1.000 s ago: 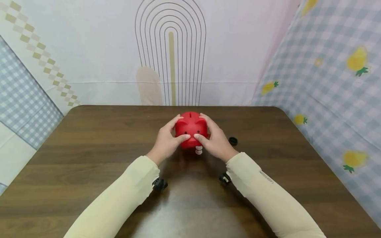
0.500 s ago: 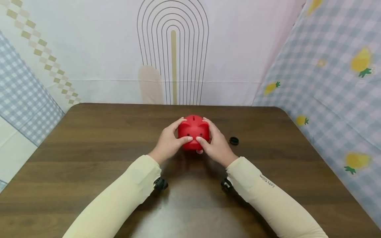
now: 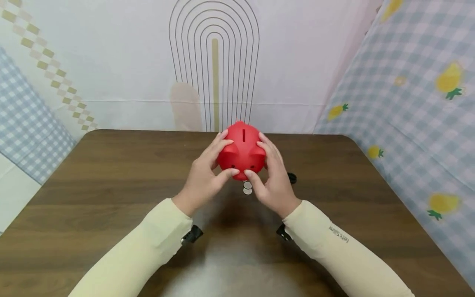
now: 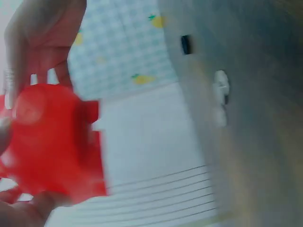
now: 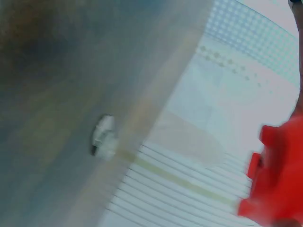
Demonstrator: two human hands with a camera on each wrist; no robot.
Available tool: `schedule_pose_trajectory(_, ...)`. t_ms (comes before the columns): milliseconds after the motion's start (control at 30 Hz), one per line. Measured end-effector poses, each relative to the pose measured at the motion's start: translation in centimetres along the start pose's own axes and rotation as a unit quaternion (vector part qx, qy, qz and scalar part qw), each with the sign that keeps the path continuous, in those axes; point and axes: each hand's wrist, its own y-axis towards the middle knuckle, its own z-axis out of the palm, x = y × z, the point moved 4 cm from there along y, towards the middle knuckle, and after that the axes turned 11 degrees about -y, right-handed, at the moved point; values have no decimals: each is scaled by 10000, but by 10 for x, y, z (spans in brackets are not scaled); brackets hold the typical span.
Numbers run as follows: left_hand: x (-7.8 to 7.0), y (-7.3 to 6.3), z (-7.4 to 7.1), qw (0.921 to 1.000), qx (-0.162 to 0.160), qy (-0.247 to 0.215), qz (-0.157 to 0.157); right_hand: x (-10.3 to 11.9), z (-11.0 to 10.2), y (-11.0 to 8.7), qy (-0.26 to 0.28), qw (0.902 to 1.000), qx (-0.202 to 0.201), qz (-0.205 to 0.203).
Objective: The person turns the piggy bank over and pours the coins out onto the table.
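Note:
A red piggy bank (image 3: 243,150) with a coin slot on top is held up off the table between both hands, its snout facing me. My left hand (image 3: 204,175) grips its left side, thumb at the snout and fingers around by the ear. On the opposite side my right hand (image 3: 274,181) grips it the same way. Silvery coins (image 3: 247,188) lie on the table below the snout; the left wrist view shows these coins (image 4: 221,90) blurred, well apart from the bank's stubby feet. The piggy bank (image 5: 281,175) shows partly at the right wrist view's edge.
A small round black cap (image 3: 292,178) lies on the brown wooden table (image 3: 148,173), just right of my right hand. Behind the table's far edge hangs a white patterned cloth (image 3: 130,62), with a checked pineapple cloth (image 3: 404,107) on the right.
Both hands stay on the piggy bank. It dips slightly at first, then comes up off the table toward me, looking larger, and the coins under it show again.

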Motion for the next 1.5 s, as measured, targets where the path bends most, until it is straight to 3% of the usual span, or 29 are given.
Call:
schedule_pose_trajectory(67,13,0,0,9987,57,2,-512,-7,9,0,10,9974,459,561)
schedule_pose_trajectory(200,41,-1,2,9895,46,89,-1444,-26,25,-4,30,9781,1261,1654)
schedule_pose_trajectory(433,56,-1,6,9777,-54,-2,-2097,-42,33,-7,395,9609,1539,2266)
schedule_pose_trajectory(533,50,-1,9,9817,-46,-77,-1904,-38,25,-8,341,9690,1336,2051)
schedule_pose_trajectory(633,24,-2,10,9948,-62,-207,-996,-18,8,-6,185,9932,638,952)
schedule_pose_trajectory(733,3,-3,10,9994,-23,-232,-256,-3,-7,-4,22,9998,134,108)
schedule_pose_trajectory(800,3,-2,9,9995,-12,-95,-309,-4,-7,-2,-26,9994,262,207)
schedule_pose_trajectory(867,17,-1,10,9963,40,-34,-859,-15,1,-1,74,9933,751,871)
schedule_pose_trajectory(933,33,-2,11,9894,83,19,-1451,-25,11,-4,124,9801,1238,1544)
schedule_pose_trajectory(1000,43,-5,11,9836,144,79,-1797,-33,19,-10,137,9686,1532,1953)
schedule_pose_trajectory(1067,50,-6,11,9804,153,59,-1963,-37,24,-13,184,9614,1654,2191)
schedule_pose_trajectory(1200,55,-7,11,9781,152,-5,-2075,-41,29,-15,244,9562,1715,2360)
schedule_pose_trajectory(1267,53,-6,9,9787,107,-28,-2048,-39,28,-12,225,9602,1651,2241)
schedule_pose_trajectory(1333,45,-5,8,9839,40,-105,-1783,-33,23,-7,118,9730,1405,1825)
schedule_pose_trajectory(1433,22,-2,3,9951,-92,-296,-935,-13,7,2,-138,9958,635,641)
schedule_pose_trajectory(1500,7,0,1,9986,-78,-367,-373,-1,-2,6,-281,9995,159,32)
